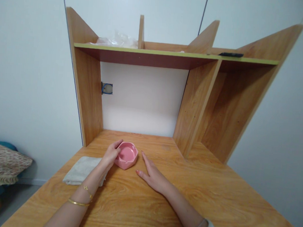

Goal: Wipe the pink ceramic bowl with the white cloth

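Observation:
A pink, angular-sided ashtray [127, 154] with a round hollow and small notches in its rim stands on the wooden desk. My left hand [112, 153] grips its left side, thumb over the rim and fingers behind. To the right of the ashtray, my right hand [151, 174] is held apart from it, thumb and fingers spread, holding nothing. A folded light grey cloth [83, 171] lies on the desk, partly hidden under my left forearm.
A wooden shelf unit [89, 98] rises from the back of the desk [144, 210]. Clear plastic wrapping [117, 40] and a dark flat object [231, 54] rest on its upper shelf. A wall box with wires [107, 88] shows behind. At far left is a patterned fabric cover [4, 163].

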Demonstrator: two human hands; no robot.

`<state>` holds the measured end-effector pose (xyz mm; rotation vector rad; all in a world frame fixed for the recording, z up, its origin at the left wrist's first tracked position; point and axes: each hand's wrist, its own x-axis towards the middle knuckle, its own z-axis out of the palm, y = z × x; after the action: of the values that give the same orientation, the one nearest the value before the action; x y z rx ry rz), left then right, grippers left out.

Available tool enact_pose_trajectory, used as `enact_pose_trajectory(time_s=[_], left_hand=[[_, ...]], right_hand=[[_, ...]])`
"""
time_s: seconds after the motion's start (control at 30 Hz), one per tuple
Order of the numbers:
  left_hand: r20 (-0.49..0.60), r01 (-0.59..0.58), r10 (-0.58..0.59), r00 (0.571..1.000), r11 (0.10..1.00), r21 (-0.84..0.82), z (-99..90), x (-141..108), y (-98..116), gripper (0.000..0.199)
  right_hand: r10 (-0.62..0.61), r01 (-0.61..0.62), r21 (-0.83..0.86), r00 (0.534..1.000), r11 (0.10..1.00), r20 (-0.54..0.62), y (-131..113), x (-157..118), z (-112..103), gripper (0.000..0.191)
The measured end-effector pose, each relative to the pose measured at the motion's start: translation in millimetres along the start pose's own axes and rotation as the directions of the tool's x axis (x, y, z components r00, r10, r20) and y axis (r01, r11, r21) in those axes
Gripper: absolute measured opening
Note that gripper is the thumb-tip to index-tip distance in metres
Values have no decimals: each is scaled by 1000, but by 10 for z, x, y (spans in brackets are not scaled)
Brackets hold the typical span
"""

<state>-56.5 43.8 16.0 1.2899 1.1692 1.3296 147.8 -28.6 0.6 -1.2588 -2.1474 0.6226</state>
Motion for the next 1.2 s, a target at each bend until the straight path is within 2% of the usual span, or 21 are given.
enact_pose_trajectory(time_s=[0.2, 0.37, 0.53, 0.7, 0.9, 0.97, 1.07, 1.2], left_hand=[[26, -39, 37, 999, 995, 87, 107, -75, 38, 61], [108, -140, 127, 986, 982, 124, 175, -143, 116, 54], [111, -177, 165, 980, 977, 116, 200, -189, 192, 45], [73, -153, 149, 986, 987, 57, 205, -234, 194, 32], [38, -178, 176, 984, 983, 41, 222, -220, 139, 29], [49, -168, 166, 985, 985, 26, 232, -206, 116, 30], [85, -81, 87, 993, 994, -71, 244, -203, 88, 36], [126, -7, 29, 992, 985, -173, 246, -231, 79, 47]], right_hand=[[-22, 32, 183, 998, 982, -57, -17, 46, 159, 85], [-66, 103, 249, 986, 963, -152, 101, 85, 205, 77], [-86, 128, 267, 983, 955, -164, 171, 105, 183, 66], [-80, 121, 284, 985, 951, -151, 184, 121, 170, 62], [-23, 67, 311, 990, 948, -142, 238, 129, 211, 69], [-2, 46, 322, 991, 946, -134, 252, 131, 218, 71], [34, 10, 326, 991, 945, -130, 273, 130, 219, 73], [16, 28, 345, 992, 938, -124, 298, 129, 206, 72]])
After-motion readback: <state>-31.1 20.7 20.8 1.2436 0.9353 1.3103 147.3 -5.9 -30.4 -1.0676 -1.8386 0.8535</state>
